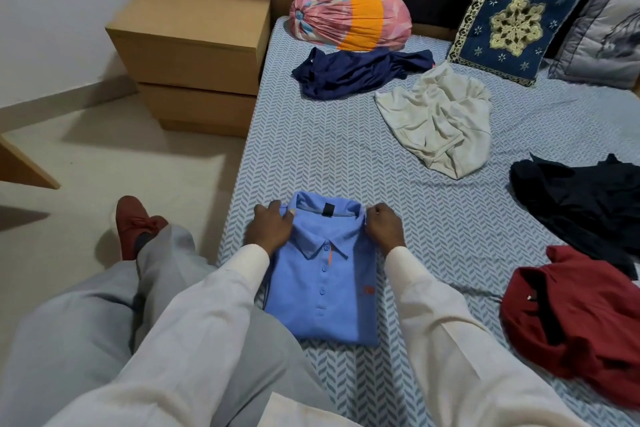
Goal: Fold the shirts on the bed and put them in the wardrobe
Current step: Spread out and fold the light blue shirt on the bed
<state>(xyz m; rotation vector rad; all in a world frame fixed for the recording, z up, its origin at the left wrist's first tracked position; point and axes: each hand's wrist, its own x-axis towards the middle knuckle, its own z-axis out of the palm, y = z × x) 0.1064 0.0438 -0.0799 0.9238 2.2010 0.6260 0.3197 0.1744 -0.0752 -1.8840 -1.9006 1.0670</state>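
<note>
Blue polo shirt lies folded at the near edge of the bed; our left grip and right grip each pinch a collar corner. We should square the shoulders, then press flat. Beyond, four crumpled shirts wait.

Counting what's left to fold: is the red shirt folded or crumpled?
Crumpled. The red shirt lies bunched in a heap on the bed, unlike the flat, squared blue polo.
</note>
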